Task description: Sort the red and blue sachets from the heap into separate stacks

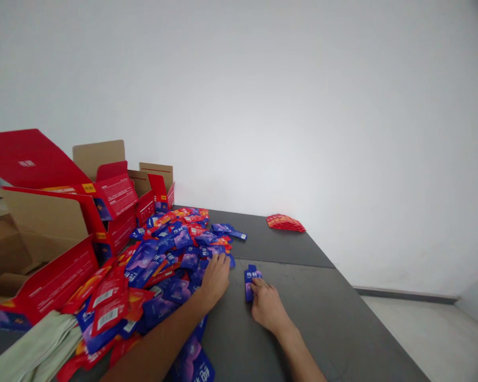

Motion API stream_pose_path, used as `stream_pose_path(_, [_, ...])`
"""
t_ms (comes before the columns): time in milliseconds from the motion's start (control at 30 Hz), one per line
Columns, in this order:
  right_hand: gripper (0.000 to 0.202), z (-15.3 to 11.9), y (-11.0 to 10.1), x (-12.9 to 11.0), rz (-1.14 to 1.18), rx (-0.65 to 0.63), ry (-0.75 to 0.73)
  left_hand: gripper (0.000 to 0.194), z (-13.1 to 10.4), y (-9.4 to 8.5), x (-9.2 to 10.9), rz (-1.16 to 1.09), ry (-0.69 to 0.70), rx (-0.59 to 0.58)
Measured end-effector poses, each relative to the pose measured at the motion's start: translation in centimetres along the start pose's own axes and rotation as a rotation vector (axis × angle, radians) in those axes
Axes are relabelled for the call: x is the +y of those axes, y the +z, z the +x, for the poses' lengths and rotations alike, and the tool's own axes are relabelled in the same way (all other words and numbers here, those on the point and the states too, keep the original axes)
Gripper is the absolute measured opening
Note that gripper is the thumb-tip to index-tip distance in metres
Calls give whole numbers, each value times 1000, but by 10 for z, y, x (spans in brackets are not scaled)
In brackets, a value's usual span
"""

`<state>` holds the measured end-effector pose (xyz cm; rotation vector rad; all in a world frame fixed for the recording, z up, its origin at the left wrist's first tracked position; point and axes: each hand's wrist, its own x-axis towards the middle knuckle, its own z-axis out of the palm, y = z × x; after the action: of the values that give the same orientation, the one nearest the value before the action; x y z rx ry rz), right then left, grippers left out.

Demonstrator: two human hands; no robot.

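My left hand [216,280] is at the right edge of a heap of sachets, its fingers curled together down onto a blue sachet [231,261]. Most of that sachet is hidden under the hand. On the dark table [239,339], my right hand [267,307] has its closed fingers on a single blue sachet [248,293] with white lettering and a narrow spout-like top pointing away from me. Blue and red sachets of the same shape lie mixed in the heap [179,289], some showing barcodes.
Open red cardboard boxes [119,233] stand along the left side. A fanned stack of red sachets [286,223] lies at the table's far right edge. Pale green cloth [40,347] is at lower left. A white wall [239,106] rises behind the table.
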<state>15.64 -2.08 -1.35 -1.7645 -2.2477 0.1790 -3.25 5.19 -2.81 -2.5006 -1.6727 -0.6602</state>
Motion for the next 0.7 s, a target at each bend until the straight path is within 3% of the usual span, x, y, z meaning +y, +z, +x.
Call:
stream_pose_path(133, [40,-1,-3,-2,11,25,42,39,10,4,-1,58,-133,-41])
stream_pose_path(267, [41,1,1,0,44,57,70,37,5,3,3,46,-104,-66])
stream_pose_path(367, [39,3,7,4,72,96,62,43,-3,-6,3,3,-108,-15])
stream_pose_path(467, [36,7,10,5,162,216,19,44,-13,-17,1,-93,-101,72])
stream_pose_path(600, [37,10,10,-6,542,342,84,40,-26,-28,0,-348,-3,157])
stream_pose_path(700, [54,8,7,-22,1080,192,215,39,-36,-29,0,-556,67,196])
